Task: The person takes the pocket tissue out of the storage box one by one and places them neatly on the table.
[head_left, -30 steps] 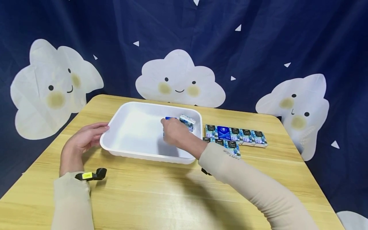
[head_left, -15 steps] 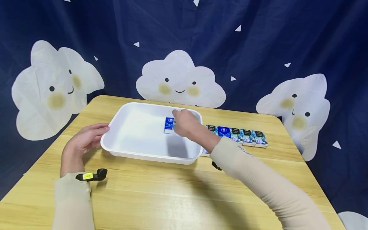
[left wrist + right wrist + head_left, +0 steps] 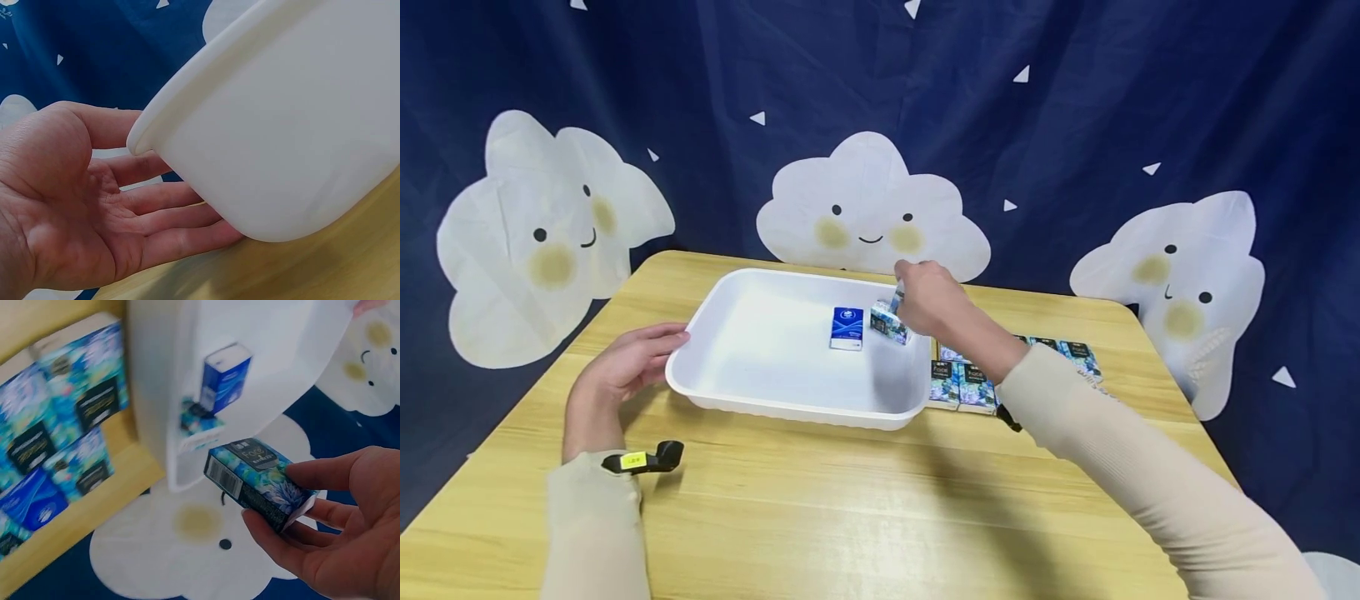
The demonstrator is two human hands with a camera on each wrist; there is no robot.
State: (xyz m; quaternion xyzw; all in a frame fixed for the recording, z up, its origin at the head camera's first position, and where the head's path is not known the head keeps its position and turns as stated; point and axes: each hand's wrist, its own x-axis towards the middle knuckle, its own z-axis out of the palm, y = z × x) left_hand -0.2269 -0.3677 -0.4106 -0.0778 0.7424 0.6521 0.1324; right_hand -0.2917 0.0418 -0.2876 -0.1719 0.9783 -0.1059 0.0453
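A white plastic tray [image 3: 775, 358] lies on the wooden table. My left hand [image 3: 632, 360] rests at its left end; in the left wrist view the straight fingers [image 3: 169, 194] touch the outer wall, and the thumb meets the rim. My right hand [image 3: 936, 296] is raised over the tray's right end. Between thumb and fingers it pinches a floral pocket tissue pack [image 3: 259, 478], tilted, with a black label and a barcode. Inside the tray, a blue tissue pack [image 3: 847, 327] and a floral tissue pack [image 3: 889, 325] lie a little apart, the floral one to the right.
Right of the tray, several tissue packs [image 3: 976, 390] lie in two rows, partly hidden by my right forearm. One blue pack [image 3: 34, 499] sits among floral ones. A dark blue cloud-print curtain [image 3: 1045, 125] hangs behind the table [image 3: 820, 500].
My right hand has moved right and up from over the blue pack, holding the floral tissue pack. Both packs in the tray now show. The left hand has stayed at the tray's left end.
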